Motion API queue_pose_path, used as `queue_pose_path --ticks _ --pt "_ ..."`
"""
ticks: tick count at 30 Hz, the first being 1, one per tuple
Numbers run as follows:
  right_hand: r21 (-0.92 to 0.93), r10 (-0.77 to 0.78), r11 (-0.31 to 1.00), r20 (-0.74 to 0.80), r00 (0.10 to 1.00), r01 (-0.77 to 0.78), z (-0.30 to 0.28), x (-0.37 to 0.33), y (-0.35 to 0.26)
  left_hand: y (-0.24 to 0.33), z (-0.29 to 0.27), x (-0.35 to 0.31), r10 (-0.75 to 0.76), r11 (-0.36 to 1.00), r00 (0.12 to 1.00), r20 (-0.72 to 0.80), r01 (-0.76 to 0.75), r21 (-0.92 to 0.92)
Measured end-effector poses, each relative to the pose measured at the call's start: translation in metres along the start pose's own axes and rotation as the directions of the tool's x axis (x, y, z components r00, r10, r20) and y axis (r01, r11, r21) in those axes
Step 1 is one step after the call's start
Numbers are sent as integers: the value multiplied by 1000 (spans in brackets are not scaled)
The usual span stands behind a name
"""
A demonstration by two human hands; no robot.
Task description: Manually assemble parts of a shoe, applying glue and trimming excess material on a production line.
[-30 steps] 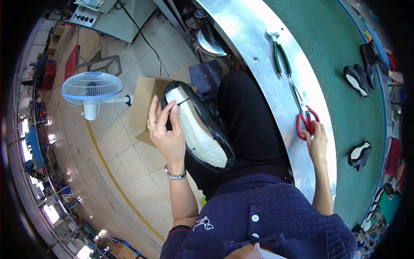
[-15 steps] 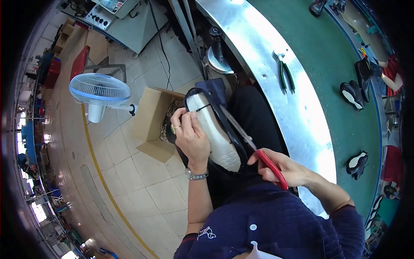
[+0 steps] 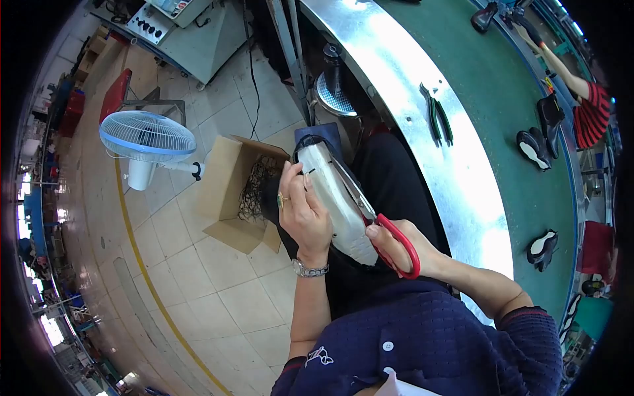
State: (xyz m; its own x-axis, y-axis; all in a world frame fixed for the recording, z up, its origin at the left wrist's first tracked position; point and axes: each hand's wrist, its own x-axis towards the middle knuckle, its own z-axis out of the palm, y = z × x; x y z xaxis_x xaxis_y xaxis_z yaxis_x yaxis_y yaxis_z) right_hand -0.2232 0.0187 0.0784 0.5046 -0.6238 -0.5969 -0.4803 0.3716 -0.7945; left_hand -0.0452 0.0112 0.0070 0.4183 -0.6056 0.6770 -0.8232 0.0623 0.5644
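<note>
My left hand [image 3: 304, 214] grips a shoe [image 3: 333, 198] sole-up over my lap; the sole is white with a black upper showing at the toe end. In my right hand [image 3: 409, 247] are red-handled scissors [image 3: 376, 221], whose metal blades lie along the right side of the sole and point toward the toe. A ring and a wristwatch are on my left hand and wrist.
An open cardboard box [image 3: 234, 191] with dark scraps stands on the tiled floor beside a white fan [image 3: 148, 142]. Green-handled pliers [image 3: 437, 119] lie on the metal edge of the green conveyor [image 3: 522, 86], which carries several shoes [image 3: 531, 148]. Another person's arm [image 3: 568, 76] reaches in far right.
My right hand picked the red scissors off the metal edge and brought them to the shoe; the blades now lie on the sole. The shoe has shifted slightly right.
</note>
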Motion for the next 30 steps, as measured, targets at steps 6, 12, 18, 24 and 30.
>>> queue_pose_path --ticks 6,12,18,24,30 --pt "155 46 986 111 993 -63 -7 0 10 47 -44 56 134 943 938 -319 -220 -250" --pt "25 -263 960 -253 931 278 -36 -25 50 1 -121 107 205 974 908 -366 -150 173" --pt "-473 -296 847 -798 525 -241 -113 -50 145 -130 -109 9 -284 722 896 341 -34 692" --pt "-584 -326 751 -733 597 -307 -143 -69 190 -12 -32 2 211 976 871 444 -209 -54" --pt "386 -869 449 -21 494 806 -104 -85 12 42 41 22 390 900 655 647 -419 -118"
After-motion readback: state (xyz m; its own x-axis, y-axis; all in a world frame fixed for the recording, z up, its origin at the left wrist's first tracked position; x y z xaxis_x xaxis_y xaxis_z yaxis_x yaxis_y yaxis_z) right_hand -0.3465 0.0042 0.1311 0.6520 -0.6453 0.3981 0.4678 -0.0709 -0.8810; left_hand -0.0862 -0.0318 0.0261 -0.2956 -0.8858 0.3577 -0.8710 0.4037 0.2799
